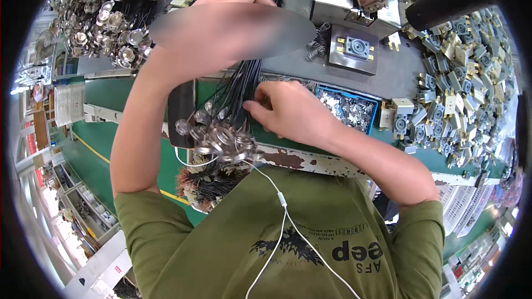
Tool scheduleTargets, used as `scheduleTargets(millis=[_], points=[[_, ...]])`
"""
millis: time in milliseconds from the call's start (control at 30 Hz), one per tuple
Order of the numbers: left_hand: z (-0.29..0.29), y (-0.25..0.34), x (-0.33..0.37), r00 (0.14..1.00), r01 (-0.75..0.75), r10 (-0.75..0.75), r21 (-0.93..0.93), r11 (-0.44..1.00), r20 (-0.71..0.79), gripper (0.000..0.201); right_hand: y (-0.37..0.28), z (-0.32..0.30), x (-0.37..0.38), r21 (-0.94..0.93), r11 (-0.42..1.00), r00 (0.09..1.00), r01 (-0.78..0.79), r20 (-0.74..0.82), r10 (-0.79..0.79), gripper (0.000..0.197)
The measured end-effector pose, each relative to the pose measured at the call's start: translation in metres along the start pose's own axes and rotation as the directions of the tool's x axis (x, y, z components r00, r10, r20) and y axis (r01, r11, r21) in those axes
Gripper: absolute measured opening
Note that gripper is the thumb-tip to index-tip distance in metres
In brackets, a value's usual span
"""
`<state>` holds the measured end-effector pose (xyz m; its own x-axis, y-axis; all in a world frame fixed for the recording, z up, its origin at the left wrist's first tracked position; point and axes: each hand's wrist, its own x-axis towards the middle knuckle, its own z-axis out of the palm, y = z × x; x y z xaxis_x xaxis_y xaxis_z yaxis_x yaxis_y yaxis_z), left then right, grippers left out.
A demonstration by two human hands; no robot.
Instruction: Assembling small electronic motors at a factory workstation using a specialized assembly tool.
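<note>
A long bundle of black wires runs from the far edge of the bench toward my body. Shiny round metal discs hang at its near end, over the bench edge. My left hand is closed across the bundle higher up. A blurred patch covers most of its fingers, and wires come out on both sides of it. My right hand is lower down, its thumb and curled fingers pinched at the right side of the wires. Exactly how many strands it grips cannot be made out.
A large heap of metal discs lies far left. Grey switch-like parts pile up at right, near a blue tray of small metal pieces. A metal fixture holds one grey part. White earphone cable hangs before my shirt.
</note>
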<state>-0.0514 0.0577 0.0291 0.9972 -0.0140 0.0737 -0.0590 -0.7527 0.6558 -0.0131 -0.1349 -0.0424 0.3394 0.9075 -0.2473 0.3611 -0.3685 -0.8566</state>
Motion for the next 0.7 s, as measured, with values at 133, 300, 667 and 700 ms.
scheduleTargets(millis=[133,300,667,700], points=[[-0.013,0.001,-0.018,0.989,0.076,-0.082,0.051,0.996,0.126,0.023,0.003,-0.009,-0.019,0.498,0.839,0.975,-0.218,0.153,0.162,0.030],[-0.002,0.001,-0.034,0.972,0.002,-0.022,0.083,0.997,0.233,0.019,-0.007,-0.023,-0.039,0.756,0.556,0.935,-0.346,0.328,0.136,0.027],[-0.004,-0.005,-0.038,0.920,0.178,-0.306,0.435,0.883,0.244,0.032,0.003,-0.003,-0.025,0.384,0.920,0.995,0.081,-0.077,-0.055,0.034],[-0.011,-0.006,-0.038,0.921,0.171,-0.302,0.442,0.880,0.245,0.032,0.005,-0.003,-0.023,0.490,0.868,0.986,0.079,-0.168,0.005,0.033]])
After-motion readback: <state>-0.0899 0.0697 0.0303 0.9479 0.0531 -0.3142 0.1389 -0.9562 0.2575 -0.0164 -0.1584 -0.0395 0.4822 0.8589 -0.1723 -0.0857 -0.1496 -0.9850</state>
